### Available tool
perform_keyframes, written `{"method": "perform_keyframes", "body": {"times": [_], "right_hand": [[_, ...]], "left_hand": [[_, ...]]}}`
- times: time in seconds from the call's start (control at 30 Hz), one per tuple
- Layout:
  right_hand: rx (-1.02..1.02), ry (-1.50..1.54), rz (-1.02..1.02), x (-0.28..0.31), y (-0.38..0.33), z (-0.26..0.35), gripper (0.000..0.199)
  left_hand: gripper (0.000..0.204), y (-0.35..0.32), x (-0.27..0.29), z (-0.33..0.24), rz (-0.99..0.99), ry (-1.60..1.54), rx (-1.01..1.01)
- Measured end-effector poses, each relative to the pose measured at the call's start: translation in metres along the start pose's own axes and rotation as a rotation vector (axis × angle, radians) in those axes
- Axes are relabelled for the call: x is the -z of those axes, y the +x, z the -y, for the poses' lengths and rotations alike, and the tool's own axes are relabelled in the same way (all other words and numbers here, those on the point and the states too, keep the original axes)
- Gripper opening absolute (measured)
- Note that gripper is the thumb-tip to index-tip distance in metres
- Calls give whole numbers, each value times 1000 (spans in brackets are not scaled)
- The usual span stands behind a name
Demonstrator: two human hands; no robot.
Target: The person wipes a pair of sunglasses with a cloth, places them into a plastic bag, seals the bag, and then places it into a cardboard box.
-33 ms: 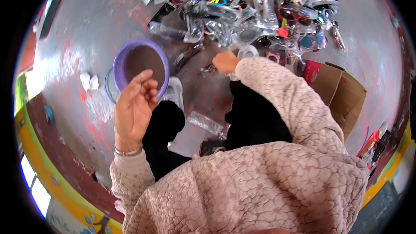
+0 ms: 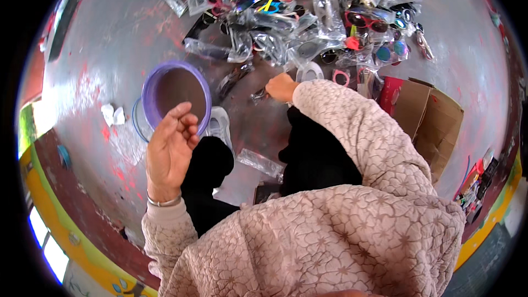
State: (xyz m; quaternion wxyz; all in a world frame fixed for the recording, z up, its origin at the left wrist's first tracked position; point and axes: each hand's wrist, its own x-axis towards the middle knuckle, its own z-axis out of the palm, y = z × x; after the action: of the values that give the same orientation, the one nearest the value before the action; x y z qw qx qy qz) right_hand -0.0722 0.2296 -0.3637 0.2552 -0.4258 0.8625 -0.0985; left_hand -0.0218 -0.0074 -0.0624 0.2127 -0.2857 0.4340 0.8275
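My left hand (image 2: 171, 154) is raised in front of the purple bucket (image 2: 204, 85), palm turned inward, fingers loosely bent and apart, nothing in it. On the floor between my feet and the pile, my right hand (image 2: 281, 87) is closed, its fingertips at a small dark shiny item (image 2: 257, 95) that is too small to name surely. Just left of that lies a dark pair of sunglasses (image 2: 235, 80), apparently in clear plastic. Beyond, a heap of sunglasses (image 2: 275, 22), many in clear plastic sleeves, spreads over the floor. Pink-framed glasses (image 2: 341, 78) lie right of my right hand.
An open cardboard box (image 2: 404, 102) stands at the right, with more small items (image 2: 477, 187) beyond it near the wall. A clear plastic sleeve (image 2: 259, 164) lies between my legs. Crumpled white paper (image 2: 113, 115) is left of the bucket.
The whole view has shifted slightly, so the heap and bucket sit a little differently in it. Both hands keep nearly the same pose and place.
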Motion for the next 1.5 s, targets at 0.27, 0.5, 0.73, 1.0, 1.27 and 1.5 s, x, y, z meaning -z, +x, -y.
{"method": "perform_keyframes", "body": {"times": [0.27,0.5,0.73,1.0,1.27,1.5], "right_hand": [[-53,-97,-53,23,-2,-18,12],[-453,477,-352,53,-4,-51,18],[-711,1014,-593,54,-60,-145,13],[-901,677,-825,61,-103,-170,15],[-887,262,-645,51,-90,-134,21],[-824,662,-947,110,-175,-57,24]], "left_hand": [[31,2,-6,8,-10,72,13],[30,0,-7,10,-35,92,39],[30,0,-4,9,-29,86,42],[30,-4,-7,6,-20,51,31],[32,-17,-17,6,87,56,-9],[27,-23,5,6,61,79,-174]]}}
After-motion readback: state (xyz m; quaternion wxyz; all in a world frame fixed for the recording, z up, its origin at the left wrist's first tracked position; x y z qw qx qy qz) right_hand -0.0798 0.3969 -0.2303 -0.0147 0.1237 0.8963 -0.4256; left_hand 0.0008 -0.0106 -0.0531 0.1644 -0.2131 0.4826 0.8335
